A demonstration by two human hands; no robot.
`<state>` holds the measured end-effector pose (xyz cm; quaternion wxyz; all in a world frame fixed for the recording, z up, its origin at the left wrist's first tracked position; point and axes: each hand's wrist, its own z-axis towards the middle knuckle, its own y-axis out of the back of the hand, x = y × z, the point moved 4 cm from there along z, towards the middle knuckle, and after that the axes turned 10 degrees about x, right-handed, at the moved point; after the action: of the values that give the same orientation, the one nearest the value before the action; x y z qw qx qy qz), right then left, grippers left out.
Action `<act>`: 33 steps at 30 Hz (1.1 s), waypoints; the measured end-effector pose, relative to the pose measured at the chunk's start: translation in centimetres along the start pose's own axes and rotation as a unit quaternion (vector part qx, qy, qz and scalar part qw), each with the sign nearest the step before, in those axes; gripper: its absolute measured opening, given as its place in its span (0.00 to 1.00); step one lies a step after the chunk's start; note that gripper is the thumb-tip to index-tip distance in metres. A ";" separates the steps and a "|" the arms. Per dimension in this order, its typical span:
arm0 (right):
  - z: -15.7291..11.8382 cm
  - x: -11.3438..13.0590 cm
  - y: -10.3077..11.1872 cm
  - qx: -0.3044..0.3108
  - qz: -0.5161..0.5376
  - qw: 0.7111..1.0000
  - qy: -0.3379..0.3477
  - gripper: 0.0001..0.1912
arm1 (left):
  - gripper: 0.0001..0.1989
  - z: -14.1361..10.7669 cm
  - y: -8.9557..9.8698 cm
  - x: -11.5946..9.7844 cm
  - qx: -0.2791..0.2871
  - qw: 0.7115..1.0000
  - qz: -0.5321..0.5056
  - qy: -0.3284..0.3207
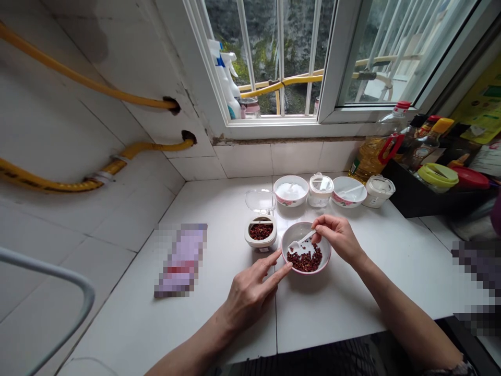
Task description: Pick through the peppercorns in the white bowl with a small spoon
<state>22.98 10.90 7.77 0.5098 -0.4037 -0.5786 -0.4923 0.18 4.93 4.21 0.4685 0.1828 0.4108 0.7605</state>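
Note:
A small white spoon (300, 242) is pinched in my right hand (337, 237), its scoop tilted down inside a bowl (329, 257) with a pink rim. Reddish-brown Sichuan peppercorns (307, 262) lie across the bottom of that bowl. My left hand (256, 282) has its fingers stretched out, the tips touching the bowl's left edge. Just left of the bowl stands a white spice jar (261, 243) full of the same peppercorns, its clear lid (260, 200) raised.
Behind are a bowl of white granules (290, 191), a lidded spice jar (321, 190), a bowl with a white spoon (349, 192) and another jar (379, 191). An oil bottle (373, 146) and a dark condiment rack (410, 196) stand right. A blurred purple packet (182, 261) lies left.

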 end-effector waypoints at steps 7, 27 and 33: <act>0.5 1.0 -0.9 -0.026 0.030 0.997 0.071 0.11 | 0.18 0.3 0.1 -0.1 -0.009 1.000 0.004 -0.003; -0.7 2.3 0.0 -0.057 -0.392 0.887 0.238 0.09 | 0.19 0.1 0.0 0.0 -0.004 1.000 0.002 -0.002; -0.4 0.8 -1.2 0.016 -0.350 0.916 0.198 0.11 | 0.19 0.0 0.0 0.0 -0.002 1.000 -0.002 -0.002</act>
<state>21.73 10.24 8.38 0.4156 -0.0614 -0.5781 -0.6995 0.21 4.92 4.25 0.4716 0.1826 0.4083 0.7600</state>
